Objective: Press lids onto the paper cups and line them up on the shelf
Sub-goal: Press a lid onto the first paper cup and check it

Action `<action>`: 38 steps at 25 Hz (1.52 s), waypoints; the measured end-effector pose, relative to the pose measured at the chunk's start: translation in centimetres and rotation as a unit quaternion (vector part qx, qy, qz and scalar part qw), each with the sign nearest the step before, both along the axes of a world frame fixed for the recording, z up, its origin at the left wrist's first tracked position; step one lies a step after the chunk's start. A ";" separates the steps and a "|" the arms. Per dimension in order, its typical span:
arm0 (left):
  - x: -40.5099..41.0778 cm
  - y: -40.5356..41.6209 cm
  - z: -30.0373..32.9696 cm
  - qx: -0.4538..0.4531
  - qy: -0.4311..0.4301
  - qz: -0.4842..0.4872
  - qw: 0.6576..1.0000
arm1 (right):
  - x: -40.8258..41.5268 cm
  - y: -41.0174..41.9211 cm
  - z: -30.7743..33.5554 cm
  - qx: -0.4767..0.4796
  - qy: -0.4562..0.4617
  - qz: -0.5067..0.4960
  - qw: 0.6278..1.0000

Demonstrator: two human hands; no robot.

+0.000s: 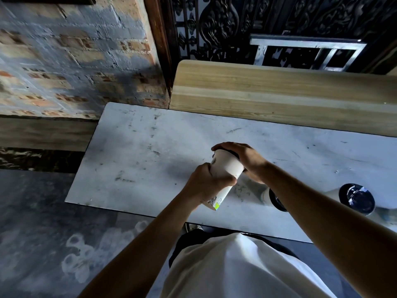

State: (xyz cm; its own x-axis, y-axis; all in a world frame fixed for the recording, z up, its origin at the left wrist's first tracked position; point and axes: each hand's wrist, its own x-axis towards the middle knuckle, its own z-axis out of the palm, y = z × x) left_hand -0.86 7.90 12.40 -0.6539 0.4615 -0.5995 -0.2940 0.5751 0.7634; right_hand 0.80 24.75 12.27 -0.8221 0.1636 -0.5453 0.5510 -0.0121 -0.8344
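**Cup held in both hands above the white table**

White shirt fabric fills the lower edge of the view, nearest the camera; both bare forearms extend from it toward the white table.

Grip: the left hand wraps the lower body of the paper cup, fingers and thumb curled round its wall. The right hand lies over the cup's top, palm down, fingers bent over the dark lid, of which only a thin edge shows below the fingers. Whether the lid is fully seated cannot be told.

Orientation: the cup's long axis is tilted, its lidded mouth pointing up and away from the person, its base toward the table's near edge. The cup is held over the table's middle, clear of the surface.

Count: three cups are visible. One is in the hands. A second lidded cup stands right of the held cup, partly hidden by the right forearm. A third lidded cup stands further right, near the table's near edge.

A wooden shelf runs along the table's far side.
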 end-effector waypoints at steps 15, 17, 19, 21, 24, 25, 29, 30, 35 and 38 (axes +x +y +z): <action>-0.1 0.5 -0.4 0.026 -0.022 0.023 0.999 | -1.0 0.0 0.7 0.008 -0.050 0.002 0.999; -0.1 0.9 -0.6 0.021 -0.016 0.039 0.999 | -1.1 -0.2 -0.1 -0.029 -0.031 -0.099 0.994; -0.1 1.3 -0.8 0.031 -0.023 0.072 0.997 | -0.8 -0.4 -1.1 -0.079 -0.023 -0.213 0.974; -0.1 1.5 -0.8 0.046 -0.058 0.116 0.991 | 0.2 -0.7 -2.0 -0.134 -0.022 -0.267 0.954; -0.3 1.5 -1.0 0.081 -0.142 0.203 0.965 | 2.1 -1.8 -2.7 -0.243 -0.017 -0.273 0.931; -0.4 1.5 -0.8 0.098 -0.170 0.236 0.952 | 2.6 -2.1 -2.9 -0.260 -0.018 -0.276 0.925; -0.4 1.5 -0.3 0.129 -0.227 0.309 0.914 | 3.9 -3.6 -3.4 -0.286 -0.006 -0.251 0.925; -0.4 1.5 -0.1 0.136 -0.229 0.319 0.910 | 4.1 -3.7 -3.4 -0.287 -0.003 -0.249 0.925; -0.2 1.5 0.6 0.147 -0.223 0.317 0.910 | 4.3 -3.5 -3.1 -0.299 0.004 -0.264 0.917; -0.4 1.5 0.7 0.137 -0.222 0.303 0.916 | 4.4 -3.4 -3.3 -0.310 0.010 -0.253 0.916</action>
State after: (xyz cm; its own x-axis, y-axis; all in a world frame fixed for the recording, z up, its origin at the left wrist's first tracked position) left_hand -1.22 9.45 13.09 -0.5589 0.2672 -0.7850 -0.8134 0.0075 0.5816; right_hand 5.17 21.35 8.93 -0.7379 0.1901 -0.6476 0.3287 -0.7368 -0.5908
